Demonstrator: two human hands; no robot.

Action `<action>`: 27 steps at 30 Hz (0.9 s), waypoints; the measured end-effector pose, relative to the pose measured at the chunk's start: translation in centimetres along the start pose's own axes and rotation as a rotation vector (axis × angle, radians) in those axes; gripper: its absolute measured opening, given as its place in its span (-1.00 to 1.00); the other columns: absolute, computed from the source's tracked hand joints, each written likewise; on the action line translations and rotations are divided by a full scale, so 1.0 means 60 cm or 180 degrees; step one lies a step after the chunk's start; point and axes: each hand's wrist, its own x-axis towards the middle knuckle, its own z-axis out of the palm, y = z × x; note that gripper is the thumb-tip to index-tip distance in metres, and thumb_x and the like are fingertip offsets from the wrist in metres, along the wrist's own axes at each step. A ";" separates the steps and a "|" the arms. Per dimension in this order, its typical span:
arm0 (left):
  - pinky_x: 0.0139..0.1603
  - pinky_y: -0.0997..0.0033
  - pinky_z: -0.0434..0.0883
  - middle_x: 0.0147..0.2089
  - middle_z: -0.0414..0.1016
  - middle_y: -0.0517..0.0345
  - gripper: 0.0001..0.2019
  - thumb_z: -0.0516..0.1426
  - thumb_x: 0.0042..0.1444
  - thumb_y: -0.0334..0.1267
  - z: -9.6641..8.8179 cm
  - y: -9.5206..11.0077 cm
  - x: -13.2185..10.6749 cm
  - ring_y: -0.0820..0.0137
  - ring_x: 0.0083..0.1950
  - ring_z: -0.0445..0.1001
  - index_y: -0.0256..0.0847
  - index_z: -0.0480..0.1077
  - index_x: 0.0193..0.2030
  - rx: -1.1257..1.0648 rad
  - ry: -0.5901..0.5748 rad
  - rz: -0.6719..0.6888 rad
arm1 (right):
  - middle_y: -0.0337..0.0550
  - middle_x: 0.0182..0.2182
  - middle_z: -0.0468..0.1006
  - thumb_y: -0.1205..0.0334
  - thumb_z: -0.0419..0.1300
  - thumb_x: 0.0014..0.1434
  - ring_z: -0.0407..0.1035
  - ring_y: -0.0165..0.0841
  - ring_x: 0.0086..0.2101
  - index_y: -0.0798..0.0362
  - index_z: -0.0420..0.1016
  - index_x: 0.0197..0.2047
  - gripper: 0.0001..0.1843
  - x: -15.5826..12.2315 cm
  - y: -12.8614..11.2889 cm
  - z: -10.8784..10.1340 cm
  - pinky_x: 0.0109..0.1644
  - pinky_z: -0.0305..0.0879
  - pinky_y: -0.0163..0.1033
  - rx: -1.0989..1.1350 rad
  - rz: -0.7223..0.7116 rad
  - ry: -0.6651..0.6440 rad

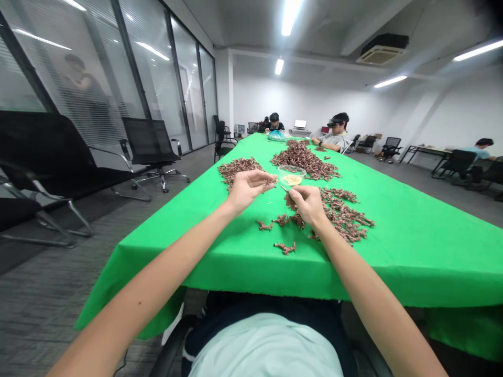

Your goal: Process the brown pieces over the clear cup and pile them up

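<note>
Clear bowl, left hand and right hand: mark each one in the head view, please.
clear bowl (281,173), head view, on its left wall.
left hand (247,189), head view, on the middle of the hand.
right hand (309,204), head view, on the middle of the hand's back.

You're in an office room: grey carpet floor (47,293), white far wall (255,99), glass partition with blinds (157,68) down your left, black chairs (151,144) in front of it. A long green-covered table (412,235) runs far ahead. Ceiling strip lights (290,15) are on, AC cassette (383,50) upper right, a desk (426,151) far right.
</note>
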 end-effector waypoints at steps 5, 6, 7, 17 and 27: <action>0.15 0.03 0.53 -0.07 0.66 -0.09 -0.69 0.45 -0.09 -0.17 0.001 -0.001 -0.003 0.17 -0.04 0.64 -0.28 0.60 -0.24 0.0023 -0.0018 0.0108 | -0.15 -0.62 0.49 -0.09 0.09 0.26 0.31 -0.38 -0.60 0.04 0.47 -0.55 -0.52 0.001 -0.003 0.002 -0.44 0.19 -0.25 -0.0093 -0.0068 -0.0022; 0.14 0.03 0.54 -0.07 0.66 -0.08 -0.70 0.45 -0.09 -0.17 0.001 -0.001 -0.003 0.17 -0.05 0.64 -0.28 0.61 -0.24 0.0030 -0.0035 0.0129 | -0.16 -0.63 0.48 -0.07 0.09 0.26 0.31 -0.38 -0.60 0.04 0.46 -0.55 -0.53 0.001 -0.003 0.002 -0.45 0.18 -0.25 -0.0103 -0.0085 -0.0030; 0.13 0.04 0.54 -0.08 0.66 -0.07 -0.71 0.45 -0.10 -0.18 0.001 -0.001 -0.003 0.18 -0.05 0.64 -0.27 0.61 -0.25 0.0056 -0.0048 0.0151 | -0.17 -0.63 0.48 -0.06 0.09 0.26 0.29 -0.39 -0.60 0.04 0.46 -0.55 -0.54 0.000 -0.003 0.003 -0.45 0.17 -0.25 -0.0126 -0.0094 -0.0035; 0.04 0.14 0.55 -0.14 0.64 -0.03 -0.77 0.42 -0.07 -0.17 0.003 0.006 -0.004 0.21 -0.07 0.60 -0.22 0.63 -0.28 0.0586 -0.0163 0.0305 | -0.20 -0.63 0.41 0.00 0.09 0.28 0.20 -0.41 -0.60 0.04 0.44 -0.56 -0.55 -0.001 0.000 0.004 -0.45 0.12 -0.24 -0.0478 -0.0189 -0.0033; 0.01 0.15 0.55 -0.14 0.61 -0.03 -0.76 0.43 -0.07 -0.12 0.005 0.005 -0.003 0.21 -0.06 0.57 -0.19 0.64 -0.30 0.0618 -0.0167 0.0431 | -0.18 -0.65 0.39 -0.22 0.10 0.28 0.21 -0.39 -0.57 0.03 0.43 -0.57 -0.43 -0.001 0.000 0.005 -0.44 0.10 -0.24 -0.0672 -0.0068 -0.0018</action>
